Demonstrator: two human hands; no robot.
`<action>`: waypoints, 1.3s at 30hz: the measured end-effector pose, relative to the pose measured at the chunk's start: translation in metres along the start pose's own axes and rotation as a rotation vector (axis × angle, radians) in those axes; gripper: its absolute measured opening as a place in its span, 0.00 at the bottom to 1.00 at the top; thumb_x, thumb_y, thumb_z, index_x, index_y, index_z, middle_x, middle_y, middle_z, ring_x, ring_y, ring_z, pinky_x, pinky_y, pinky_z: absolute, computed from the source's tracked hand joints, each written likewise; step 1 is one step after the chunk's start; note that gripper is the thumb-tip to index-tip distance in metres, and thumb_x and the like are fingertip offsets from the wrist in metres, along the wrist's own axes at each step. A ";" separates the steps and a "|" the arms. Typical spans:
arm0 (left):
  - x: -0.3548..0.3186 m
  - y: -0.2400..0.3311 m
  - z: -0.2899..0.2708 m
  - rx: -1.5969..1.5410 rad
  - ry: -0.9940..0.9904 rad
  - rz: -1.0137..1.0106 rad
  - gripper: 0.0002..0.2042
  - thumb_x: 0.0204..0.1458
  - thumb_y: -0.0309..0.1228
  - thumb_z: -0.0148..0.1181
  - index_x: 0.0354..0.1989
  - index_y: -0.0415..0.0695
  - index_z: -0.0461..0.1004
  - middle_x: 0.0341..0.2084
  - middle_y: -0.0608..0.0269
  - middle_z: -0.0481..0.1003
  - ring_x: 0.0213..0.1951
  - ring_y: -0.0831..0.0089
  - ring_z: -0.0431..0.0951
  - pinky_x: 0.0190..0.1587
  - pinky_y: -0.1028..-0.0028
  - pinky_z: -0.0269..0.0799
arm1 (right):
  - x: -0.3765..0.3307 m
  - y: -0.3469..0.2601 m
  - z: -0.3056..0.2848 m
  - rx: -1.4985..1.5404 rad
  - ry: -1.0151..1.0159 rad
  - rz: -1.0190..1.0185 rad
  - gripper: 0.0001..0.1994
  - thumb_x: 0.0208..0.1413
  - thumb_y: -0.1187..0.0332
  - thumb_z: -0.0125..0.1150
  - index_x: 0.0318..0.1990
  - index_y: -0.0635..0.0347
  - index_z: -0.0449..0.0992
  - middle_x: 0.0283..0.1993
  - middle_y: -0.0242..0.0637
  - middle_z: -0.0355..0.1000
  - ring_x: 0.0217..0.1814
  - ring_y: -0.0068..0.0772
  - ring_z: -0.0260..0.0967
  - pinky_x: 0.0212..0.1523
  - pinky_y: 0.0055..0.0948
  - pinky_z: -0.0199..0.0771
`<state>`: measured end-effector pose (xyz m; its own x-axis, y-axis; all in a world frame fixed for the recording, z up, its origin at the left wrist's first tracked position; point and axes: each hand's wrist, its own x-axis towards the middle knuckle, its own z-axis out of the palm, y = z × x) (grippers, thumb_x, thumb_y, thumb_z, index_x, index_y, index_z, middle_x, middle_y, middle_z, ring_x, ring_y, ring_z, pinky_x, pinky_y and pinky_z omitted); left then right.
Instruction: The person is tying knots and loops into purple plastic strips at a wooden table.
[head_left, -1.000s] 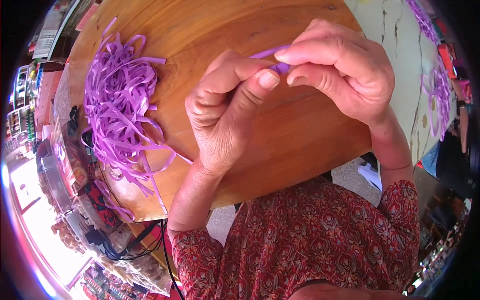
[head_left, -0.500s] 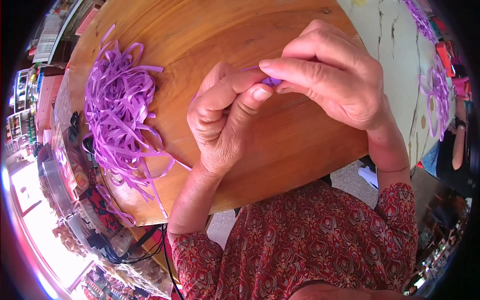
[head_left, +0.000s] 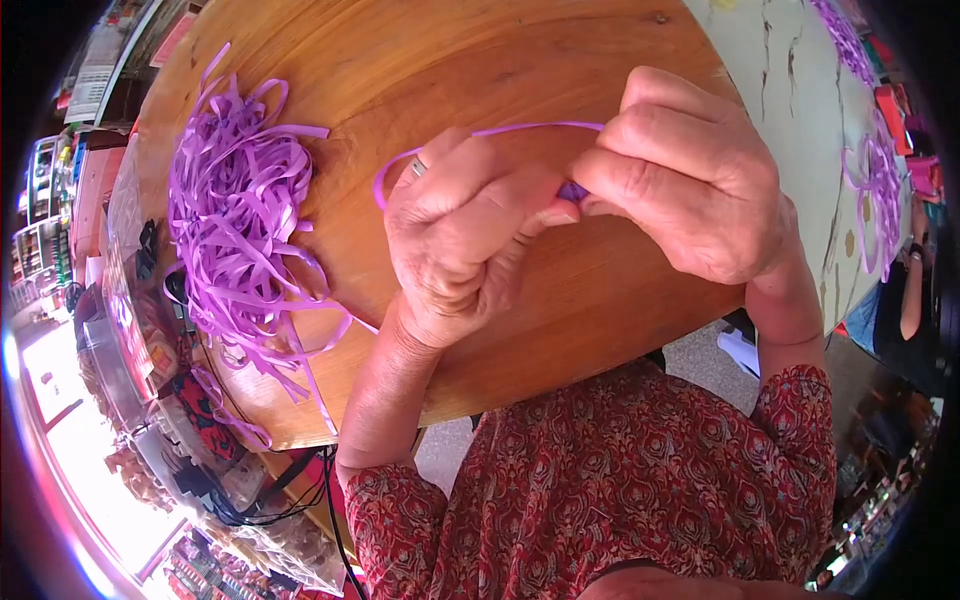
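Both my hands meet above the wooden table, pinching a purple ribbon [head_left: 530,126] between them. My left hand [head_left: 465,225], with a ring on one finger, is closed, its thumb and fingertips at a small dark purple bunched part [head_left: 571,191] of the ribbon. My right hand [head_left: 690,175] is closed too, its thumb and forefinger gripping the same part from the right. A loop of ribbon arches from behind my left hand over to my right fingers. Whether the bunched part is a knot or a fold is hidden by the fingertips.
A tangled heap of purple ribbons [head_left: 240,210] lies on the left of the wooden table [head_left: 440,60]. On the right, a pale table [head_left: 775,100] carries more purple ribbon [head_left: 878,190]. A person's arm [head_left: 912,290] shows at the far right. Black cables [head_left: 325,480] hang at the lower left.
Both hands have turned and closed more tightly, my right hand moving slightly down and right. The ribbon loop above the hands has come into view.
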<state>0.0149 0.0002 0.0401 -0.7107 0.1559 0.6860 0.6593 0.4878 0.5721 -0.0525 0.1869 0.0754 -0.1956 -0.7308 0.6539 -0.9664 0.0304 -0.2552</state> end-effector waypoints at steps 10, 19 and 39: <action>0.002 0.003 -0.003 0.137 -0.054 0.202 0.14 0.27 0.29 0.68 0.26 0.41 0.76 0.17 0.68 0.62 0.22 0.69 0.69 0.24 0.72 0.65 | -0.005 0.012 0.005 0.522 -0.148 0.226 0.09 0.43 0.69 0.65 0.28 0.65 0.73 0.23 0.37 0.66 0.24 0.37 0.65 0.25 0.30 0.63; 0.004 0.001 -0.001 0.016 0.074 -0.063 0.07 0.42 0.26 0.66 0.30 0.40 0.76 0.20 0.66 0.72 0.20 0.74 0.66 0.22 0.77 0.61 | -0.011 0.030 -0.009 0.759 -0.057 0.615 0.09 0.54 0.67 0.59 0.29 0.65 0.73 0.24 0.28 0.65 0.24 0.17 0.60 0.26 0.18 0.58; 0.005 0.024 0.003 -0.382 0.111 -0.222 0.05 0.49 0.21 0.60 0.35 0.37 0.77 0.26 0.64 0.72 0.28 0.78 0.68 0.32 0.81 0.63 | 0.003 -0.007 -0.008 0.037 0.186 0.062 0.20 0.34 0.68 0.70 0.40 0.60 0.78 0.35 0.33 0.73 0.35 0.34 0.68 0.38 0.31 0.68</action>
<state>0.0266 0.0149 0.0560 -0.8282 -0.0202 0.5601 0.5519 0.1440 0.8214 -0.0479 0.1900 0.0842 -0.2853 -0.5899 0.7554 -0.9454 0.0437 -0.3229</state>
